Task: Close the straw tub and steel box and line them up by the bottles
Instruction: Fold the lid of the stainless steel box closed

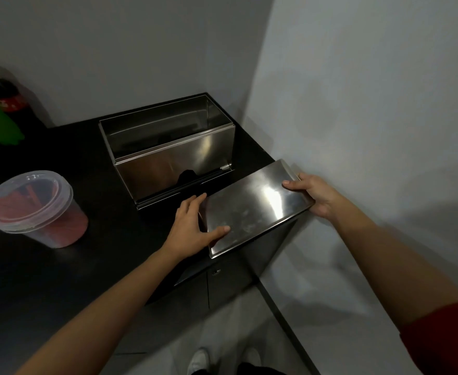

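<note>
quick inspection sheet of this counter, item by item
surface: black countertop, in a wall corner
job's things: steel box open, upright; steel lid held near the counter's front edge; straw tub with its clear lid on top, red straws inside; bottles far left
clutter: nothing seen
grippers: left hand and right hand grip the lid's opposite ends
cables: nothing seen
surroundings: grey walls, cabinet doors below, light floor
</note>
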